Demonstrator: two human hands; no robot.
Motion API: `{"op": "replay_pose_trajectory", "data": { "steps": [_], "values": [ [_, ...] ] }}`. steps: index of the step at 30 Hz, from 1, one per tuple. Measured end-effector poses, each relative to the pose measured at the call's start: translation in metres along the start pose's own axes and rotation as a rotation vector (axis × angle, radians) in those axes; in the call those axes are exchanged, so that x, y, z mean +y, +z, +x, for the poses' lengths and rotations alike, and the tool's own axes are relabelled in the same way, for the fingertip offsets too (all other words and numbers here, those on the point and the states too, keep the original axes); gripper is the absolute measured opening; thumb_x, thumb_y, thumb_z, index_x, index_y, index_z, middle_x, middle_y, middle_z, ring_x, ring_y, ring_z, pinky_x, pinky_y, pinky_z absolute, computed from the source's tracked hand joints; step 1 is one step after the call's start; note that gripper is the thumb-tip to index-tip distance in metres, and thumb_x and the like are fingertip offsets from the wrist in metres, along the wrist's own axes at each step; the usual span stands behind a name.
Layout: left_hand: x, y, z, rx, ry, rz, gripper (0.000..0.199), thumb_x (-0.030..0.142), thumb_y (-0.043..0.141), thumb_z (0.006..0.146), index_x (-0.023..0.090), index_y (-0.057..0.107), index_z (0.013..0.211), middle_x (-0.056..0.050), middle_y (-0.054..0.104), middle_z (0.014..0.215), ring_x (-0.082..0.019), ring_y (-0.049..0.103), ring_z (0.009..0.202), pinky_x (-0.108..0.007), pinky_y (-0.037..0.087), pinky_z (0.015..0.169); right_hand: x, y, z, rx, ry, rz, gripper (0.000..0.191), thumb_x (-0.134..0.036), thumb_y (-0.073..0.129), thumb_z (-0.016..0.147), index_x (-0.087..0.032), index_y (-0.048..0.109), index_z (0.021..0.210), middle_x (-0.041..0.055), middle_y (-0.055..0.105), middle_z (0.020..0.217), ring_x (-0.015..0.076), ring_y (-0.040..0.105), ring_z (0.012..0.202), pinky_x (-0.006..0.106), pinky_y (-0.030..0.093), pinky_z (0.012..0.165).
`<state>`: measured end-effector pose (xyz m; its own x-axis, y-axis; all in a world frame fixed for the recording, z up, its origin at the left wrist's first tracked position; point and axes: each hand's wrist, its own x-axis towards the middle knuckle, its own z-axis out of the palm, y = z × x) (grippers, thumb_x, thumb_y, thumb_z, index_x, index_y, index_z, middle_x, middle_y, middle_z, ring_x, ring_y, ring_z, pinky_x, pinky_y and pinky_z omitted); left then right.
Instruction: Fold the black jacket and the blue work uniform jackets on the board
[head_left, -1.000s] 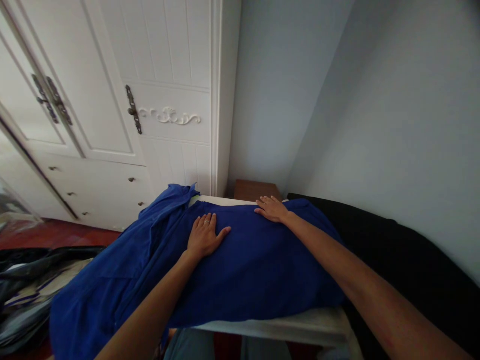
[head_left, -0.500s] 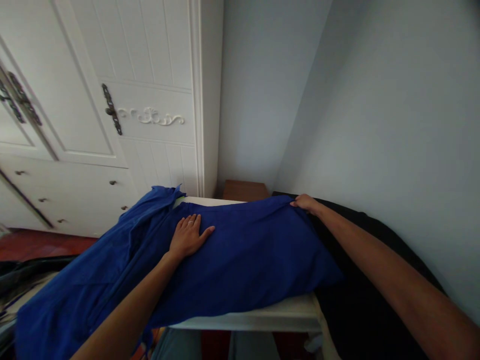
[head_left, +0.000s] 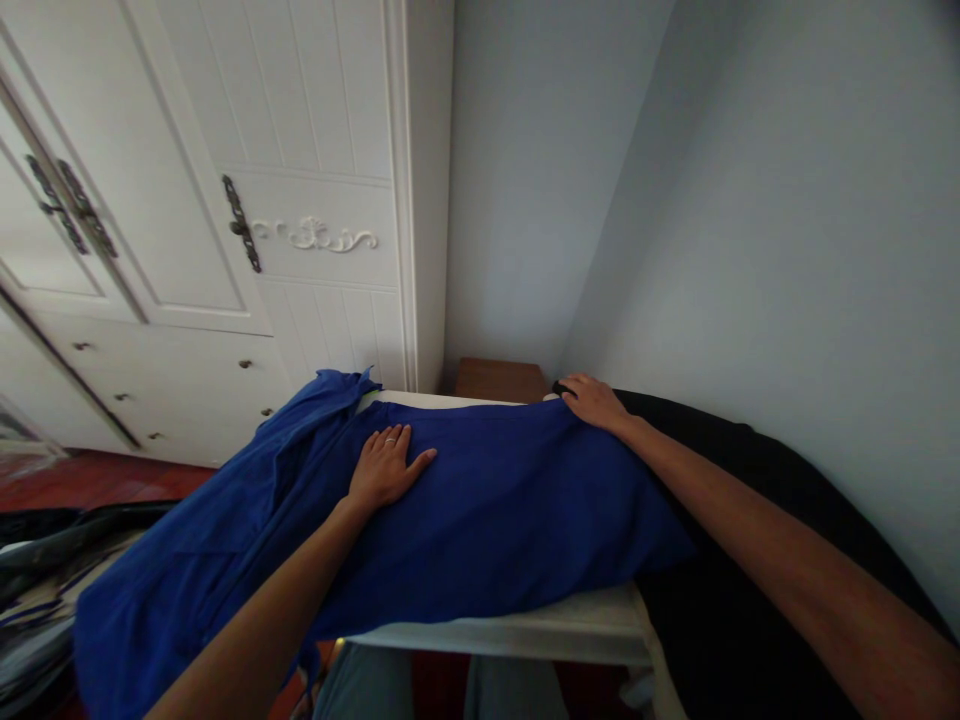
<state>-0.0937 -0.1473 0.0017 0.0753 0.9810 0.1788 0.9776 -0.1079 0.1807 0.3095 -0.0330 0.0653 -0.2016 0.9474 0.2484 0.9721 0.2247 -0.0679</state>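
Note:
A blue cloth garment (head_left: 487, 500) lies spread across a narrow white table (head_left: 510, 636), its left part bunched into folds and hanging over the left side. My left hand (head_left: 385, 468), with a ring on one finger, rests palm down on the cloth near its far edge, thumb held away from the fingers. At the cloth's far right corner, my right hand (head_left: 596, 400) lies with fingers stretched over the edge. Black fabric (head_left: 720, 480) sits under my right forearm, beside the garment's right end. What lies beneath my palms is hidden.
A white wardrobe (head_left: 330, 130) with dark metal handles stands behind on the left. In the corner by the grey wall (head_left: 787, 250) is a brown wooden box-like piece (head_left: 501, 380). Dark and striped items (head_left: 60, 600) are heaped at the lower left, above a red floor (head_left: 97, 482).
My right hand has let go of the pinched cloth edge and now lies flat over the corner. The left hand stays in place on the cloth. The view has shifted slightly left.

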Motion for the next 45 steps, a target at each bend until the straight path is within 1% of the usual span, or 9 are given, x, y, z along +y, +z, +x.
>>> {"op": "replay_pose_trajectory", "data": {
  "steps": [6,11,17,25,29,33,36,41,45],
  "values": [
    [0.001,-0.001,-0.001,-0.002,0.008,0.008,0.093,0.074,0.019,0.09,0.005,0.038,0.149,-0.019,0.04,0.152,-0.033,0.033,0.143,-0.047,0.019,0.119,0.015,0.035,-0.007,-0.364,0.027,-0.044,0.066,-0.053,0.026,0.1,-0.011,0.038,0.15,0.0175,0.034,0.156,0.0295,0.029,0.146,0.046,0.025,0.117],
    [0.002,-0.002,-0.002,0.014,0.012,0.01,0.091,0.073,0.022,0.091,0.005,0.04,0.148,-0.019,0.042,0.151,-0.033,0.035,0.143,-0.047,0.02,0.119,0.016,0.034,-0.01,-0.383,0.044,-0.087,0.072,-0.057,0.018,0.1,-0.012,0.027,0.155,0.0168,0.023,0.16,0.0306,0.02,0.149,0.054,0.019,0.117],
    [0.002,-0.001,0.0,-0.024,0.0,0.022,0.092,0.073,0.022,0.091,0.004,0.038,0.149,-0.02,0.038,0.153,-0.033,0.03,0.145,-0.046,0.017,0.12,-0.026,0.007,-0.028,-0.216,-0.133,-0.147,0.074,-0.059,0.023,0.098,-0.012,0.028,0.154,0.0185,0.024,0.16,0.0323,0.017,0.149,0.057,0.01,0.119],
    [0.003,-0.001,0.004,-0.085,-0.019,-0.04,0.093,0.072,0.03,0.089,0.002,0.035,0.15,-0.022,0.032,0.156,-0.034,0.023,0.147,-0.048,0.013,0.12,-0.117,-0.035,-0.162,-0.232,-0.68,0.15,0.07,-0.062,0.034,0.098,-0.019,0.031,0.154,0.013,0.032,0.157,0.0276,0.026,0.147,0.052,0.016,0.121],
    [-0.009,-0.007,0.015,-0.098,-0.061,-0.279,0.084,0.067,0.039,0.089,0.005,0.043,0.145,-0.022,0.036,0.153,-0.033,0.028,0.146,-0.047,0.016,0.12,-0.128,-0.045,-0.227,-0.462,-0.716,0.258,0.07,-0.056,0.043,0.097,-0.018,0.03,0.154,0.0126,0.038,0.154,0.0263,0.035,0.143,0.048,0.023,0.12],
    [-0.016,-0.022,0.009,0.122,-0.13,-0.564,0.07,0.059,0.032,0.094,0.007,0.05,0.137,-0.021,0.051,0.144,-0.029,0.047,0.135,-0.04,0.034,0.113,-0.118,-0.043,-0.256,-0.542,-0.632,0.289,0.066,-0.045,0.052,0.096,-0.016,0.033,0.152,0.0134,0.036,0.155,0.0281,0.035,0.143,0.047,0.029,0.119],
    [0.002,-0.033,-0.017,0.214,0.032,-0.538,0.067,0.06,0.037,0.093,0.01,0.052,0.136,-0.018,0.055,0.141,-0.028,0.047,0.135,-0.041,0.033,0.114,-0.11,-0.04,-0.257,-0.431,-0.637,0.291,0.065,-0.035,0.057,0.093,-0.018,0.035,0.152,0.0129,0.036,0.155,0.0265,0.035,0.143,0.044,0.031,0.118],
    [0.052,-0.034,-0.068,-0.063,0.512,-0.307,0.074,0.065,0.035,0.094,0.016,0.037,0.15,-0.012,0.031,0.158,-0.026,0.022,0.149,-0.044,0.017,0.121,-0.092,-0.041,-0.232,-0.16,-0.583,0.04,0.059,-0.022,0.062,0.088,-0.014,0.047,0.145,0.0177,0.042,0.151,0.031,0.037,0.141,0.053,0.027,0.118],
    [0.06,-0.018,-0.08,-0.231,0.524,-0.153,0.078,0.068,0.028,0.094,0.018,0.029,0.154,-0.012,0.021,0.161,-0.028,0.013,0.15,-0.05,0.009,0.121,-0.064,-0.037,-0.223,-0.171,-0.535,-0.126,0.06,-0.029,0.071,0.082,-0.011,0.056,0.136,0.0224,0.051,0.143,0.0354,0.046,0.135,0.054,0.036,0.112]
  ]
}}
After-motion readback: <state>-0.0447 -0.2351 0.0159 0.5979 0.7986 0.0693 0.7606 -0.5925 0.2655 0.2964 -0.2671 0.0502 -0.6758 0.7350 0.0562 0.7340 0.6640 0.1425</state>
